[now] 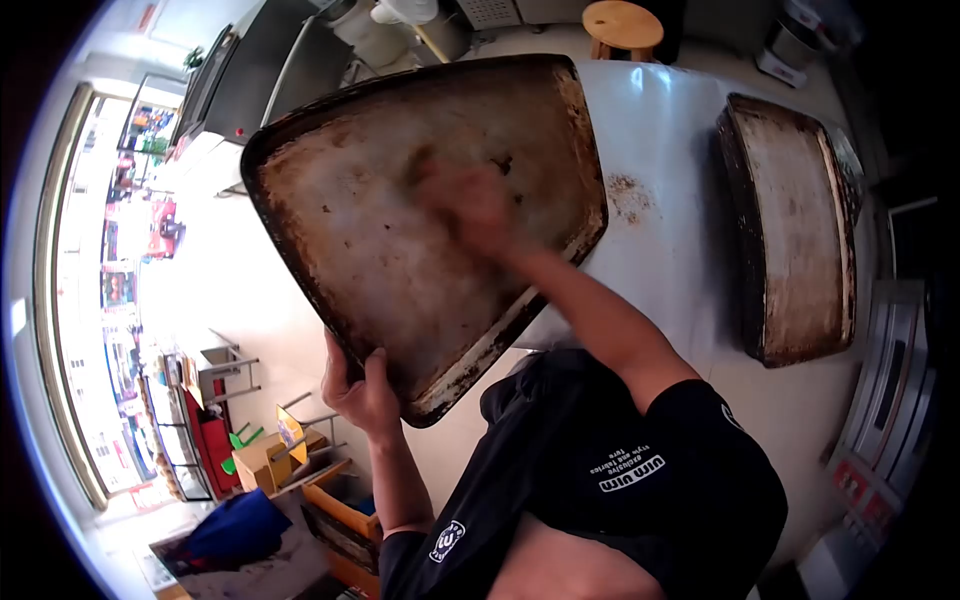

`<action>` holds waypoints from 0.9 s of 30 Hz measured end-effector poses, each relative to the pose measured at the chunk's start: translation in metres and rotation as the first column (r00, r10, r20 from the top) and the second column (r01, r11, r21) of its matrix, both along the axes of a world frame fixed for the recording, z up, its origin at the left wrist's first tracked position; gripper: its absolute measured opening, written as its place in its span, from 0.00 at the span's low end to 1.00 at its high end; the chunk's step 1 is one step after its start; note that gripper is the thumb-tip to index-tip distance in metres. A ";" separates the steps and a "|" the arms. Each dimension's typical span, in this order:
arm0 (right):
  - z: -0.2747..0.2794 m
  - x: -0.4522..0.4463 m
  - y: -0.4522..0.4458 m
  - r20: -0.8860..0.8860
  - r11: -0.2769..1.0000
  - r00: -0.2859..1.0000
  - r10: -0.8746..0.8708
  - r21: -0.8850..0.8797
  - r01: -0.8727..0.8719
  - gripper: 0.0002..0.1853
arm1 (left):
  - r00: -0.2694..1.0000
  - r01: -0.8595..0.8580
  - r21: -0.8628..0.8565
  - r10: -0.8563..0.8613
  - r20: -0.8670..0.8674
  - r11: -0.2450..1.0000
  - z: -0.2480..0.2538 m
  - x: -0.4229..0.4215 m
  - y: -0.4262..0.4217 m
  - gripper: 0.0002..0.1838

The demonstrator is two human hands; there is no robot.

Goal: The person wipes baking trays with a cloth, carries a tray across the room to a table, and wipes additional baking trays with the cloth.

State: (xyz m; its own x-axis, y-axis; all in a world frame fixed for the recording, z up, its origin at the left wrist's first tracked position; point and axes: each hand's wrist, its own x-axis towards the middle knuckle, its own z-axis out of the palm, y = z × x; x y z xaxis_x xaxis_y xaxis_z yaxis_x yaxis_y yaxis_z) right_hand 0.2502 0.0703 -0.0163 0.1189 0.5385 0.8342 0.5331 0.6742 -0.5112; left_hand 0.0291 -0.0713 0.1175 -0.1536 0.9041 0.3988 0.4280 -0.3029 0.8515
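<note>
A large, stained metal baking tray (370, 230) with a dark rim is tilted up in front of me, its brown-marked face toward me. My left hand (362, 395) grips its lower left edge, thumb on the near side of the rim. Over the upper middle of the tray's face is my right hand (475, 205), blurred by motion. It looks closed around a small brownish thing (422, 165) whose kind the blur hides. Dark flecks and scorched patches mark the tray's surface and corners.
To the right, more baking trays (800, 230), seemingly stacked, lie on a shiny metal table (665, 130). Brown crumbs (630, 198) are scattered beside the held tray. A round wooden stool (622, 25) stands beyond the table. At lower left are a cardboard box (262, 460) and a blue cloth-like item (240, 530).
</note>
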 end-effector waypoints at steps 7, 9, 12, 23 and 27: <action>-0.163 0.095 -0.004 -0.192 0.790 0.910 -0.367 -0.580 0.196 0.23 | 0.990 0.007 -0.067 0.003 0.144 0.998 -0.019 -0.028 0.007 0.35; -0.017 0.030 -0.031 -0.167 0.954 0.977 -0.132 -0.289 0.080 0.27 | 0.989 0.024 -0.081 -0.012 0.145 0.996 -0.009 -0.021 0.016 0.34; 0.047 -0.051 -0.052 0.129 0.968 0.960 0.248 0.006 -0.251 0.29 | 0.974 0.088 -0.083 -0.068 0.216 0.993 0.010 -0.001 0.020 0.36; 0.140 -0.057 0.060 0.063 0.956 0.996 0.055 0.284 -0.071 0.28 | 0.998 0.054 0.017 -0.054 0.012 0.998 0.011 0.009 0.003 0.38; 0.085 0.007 0.055 0.061 0.986 0.996 -0.072 0.157 0.062 0.24 | 0.990 0.032 -0.008 -0.033 -0.139 0.999 0.007 -0.001 -0.012 0.37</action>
